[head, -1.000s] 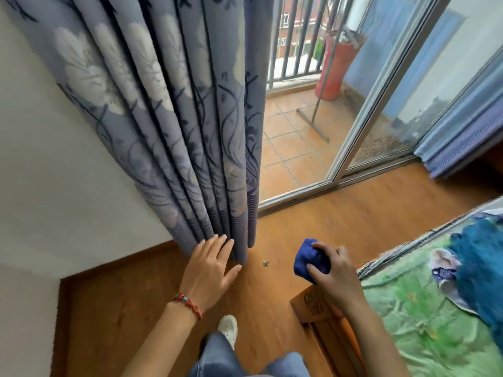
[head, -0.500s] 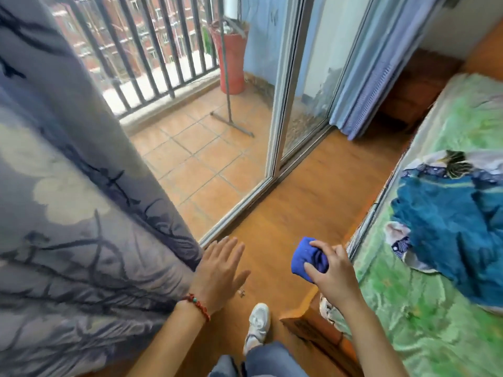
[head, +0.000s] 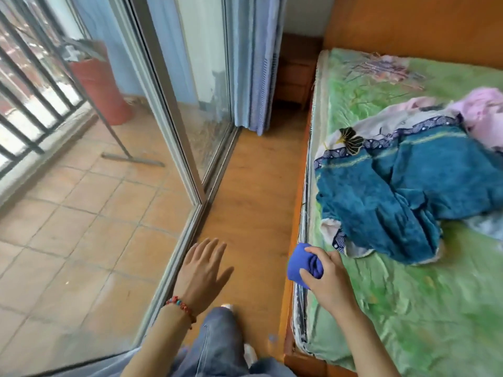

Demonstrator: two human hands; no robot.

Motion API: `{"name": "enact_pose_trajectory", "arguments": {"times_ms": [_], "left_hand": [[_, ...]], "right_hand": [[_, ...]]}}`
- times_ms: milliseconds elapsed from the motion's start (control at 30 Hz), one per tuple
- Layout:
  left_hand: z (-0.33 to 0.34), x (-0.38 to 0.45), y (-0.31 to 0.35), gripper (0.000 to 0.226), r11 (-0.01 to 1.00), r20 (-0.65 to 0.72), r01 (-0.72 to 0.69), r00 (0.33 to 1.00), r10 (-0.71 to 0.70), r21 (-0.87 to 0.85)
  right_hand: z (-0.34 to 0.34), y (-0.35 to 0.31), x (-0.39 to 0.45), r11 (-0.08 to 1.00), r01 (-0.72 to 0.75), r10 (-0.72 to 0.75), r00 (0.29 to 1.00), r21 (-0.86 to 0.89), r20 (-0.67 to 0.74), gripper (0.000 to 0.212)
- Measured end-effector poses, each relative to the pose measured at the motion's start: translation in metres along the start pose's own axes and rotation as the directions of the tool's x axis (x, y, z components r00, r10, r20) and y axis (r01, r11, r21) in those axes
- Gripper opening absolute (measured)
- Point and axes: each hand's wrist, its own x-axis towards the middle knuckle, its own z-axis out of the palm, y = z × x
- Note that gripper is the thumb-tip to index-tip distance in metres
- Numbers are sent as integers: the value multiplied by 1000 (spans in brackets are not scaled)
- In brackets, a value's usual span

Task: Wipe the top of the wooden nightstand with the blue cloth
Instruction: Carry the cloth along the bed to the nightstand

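Blue cloth (head: 304,266) bunched in right hand (head: 325,278) (perhaps fisted).

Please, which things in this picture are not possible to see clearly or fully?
Head view only:
- nightstand: its top is dark and far; the curtain covers its left side.
- blue cloth: bunched, partly under the right hand.
- left hand: motion-blurred.
- bed: cut by the right edge.

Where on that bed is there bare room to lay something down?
The near part of the green bedspread, beside the right hand gripping the blue cloth, lies bare. Farther up it is crowded: a teal blanket and pink clothes.
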Motion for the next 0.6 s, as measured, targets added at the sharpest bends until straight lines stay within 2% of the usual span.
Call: {"name": "enact_pose_trajectory", "arguments": {"times_ms": [200,600], "left_hand": [[-6,98,-40,77,997,52,-70,996,70,-16],[-48,300,-101,80,988,105,-151,983,150,1]], "right_hand": [[4,-11,73,996,-84,86,991,24,-98,39],[2,-69,248,988,-141,151,964,64,-217,39]]}}
